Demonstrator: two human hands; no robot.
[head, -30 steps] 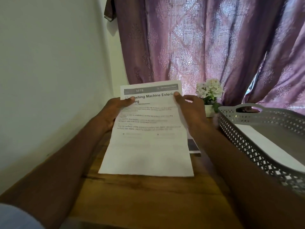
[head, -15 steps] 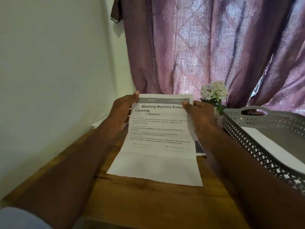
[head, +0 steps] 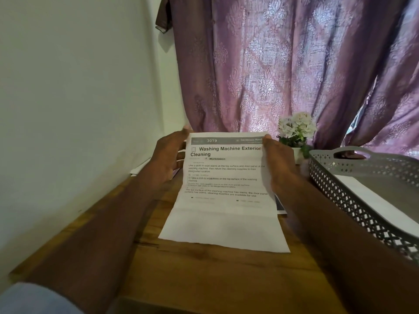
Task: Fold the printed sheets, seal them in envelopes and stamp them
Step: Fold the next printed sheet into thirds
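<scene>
A printed sheet headed "Washing Machine Exterior Cleaning" stands tilted on the wooden table, its near edge resting on the wood. My left hand grips the sheet's top left corner. My right hand grips the top right corner, thumb on the front. A faint crease crosses the sheet below the text. More paper lies under the sheet's right side, mostly hidden.
A grey perforated tray with white paper inside stands at the right. A small white flower pot sits at the back by the purple curtain. White sheets lie against the left wall.
Both hands have tipped the sheet's top edge further away, so the text now faces me more fully. The view has shifted slightly left.
</scene>
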